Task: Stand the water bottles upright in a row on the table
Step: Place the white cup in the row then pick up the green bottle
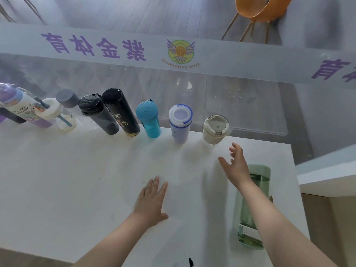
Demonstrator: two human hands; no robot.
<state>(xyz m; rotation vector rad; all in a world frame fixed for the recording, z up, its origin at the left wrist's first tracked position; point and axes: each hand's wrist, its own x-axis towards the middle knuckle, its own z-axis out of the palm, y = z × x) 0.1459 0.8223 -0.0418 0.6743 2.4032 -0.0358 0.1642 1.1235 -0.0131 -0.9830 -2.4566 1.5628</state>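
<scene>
Several bottles stand upright in a row along the far edge of the white table (77, 180): among them a black flask (121, 112), a teal bottle (149, 120), a lilac bottle with a white lid (180, 123) and a clear cup with a beige lid (213, 130). A green bottle (259, 182) lies on its side near the right edge, partly hidden under my right forearm. My right hand (236, 166) hovers open just in front of the beige-lidded cup, holding nothing. Palm down on the table's middle, my left hand (152, 203) lies flat with fingers spread.
A glass wall with purple lettering and a round logo (181, 52) rises right behind the row. The table's right edge (296, 189) runs close to the lying green bottle. An orange chair (256, 10) stands beyond the glass.
</scene>
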